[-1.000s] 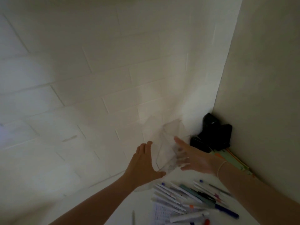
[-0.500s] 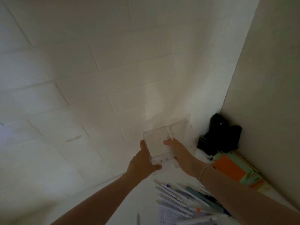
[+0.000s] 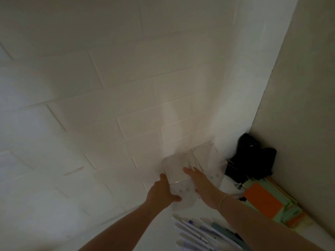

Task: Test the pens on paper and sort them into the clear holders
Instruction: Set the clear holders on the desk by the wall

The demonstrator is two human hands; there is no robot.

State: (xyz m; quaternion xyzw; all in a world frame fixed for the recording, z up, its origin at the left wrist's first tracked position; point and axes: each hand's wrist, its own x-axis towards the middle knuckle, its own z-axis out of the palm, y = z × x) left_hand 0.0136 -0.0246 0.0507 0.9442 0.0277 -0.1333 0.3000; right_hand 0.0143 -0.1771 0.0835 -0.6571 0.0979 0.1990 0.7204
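Both hands now clamp 1 clear holder [image 3: 178, 180] between them at the back of the white tabletop [image 3: 159, 230], against the tiled wall [image 3: 108, 105]. 1 s back the hands were only reaching for a tilted, blurred holder; 0.5 s back they had closed on it; now it sits upright and squared up.

Left hand [image 3: 160, 193]: fingers pressed together flat on the holder's left wall, thumb hooked across its front lower edge. Right hand [image 3: 201, 184]: fingers together and flat along the right wall, palm in contact. No pinch, just a squeeze from 2 sides.

A 2nd clear holder [image 3: 206, 160] stands just behind and to the right, touching or nearly so; can't tell which through the transparent walls. Both look empty.

Pens [image 3: 203, 232] lie bunched on the table near the person, well short of the holders, untouched. Test paper mostly out of frame.

My read: this is setup. Holders are being positioned as sort bins; no pen tested or sorted yet. Watch for clear plastic sliding on the smooth top.
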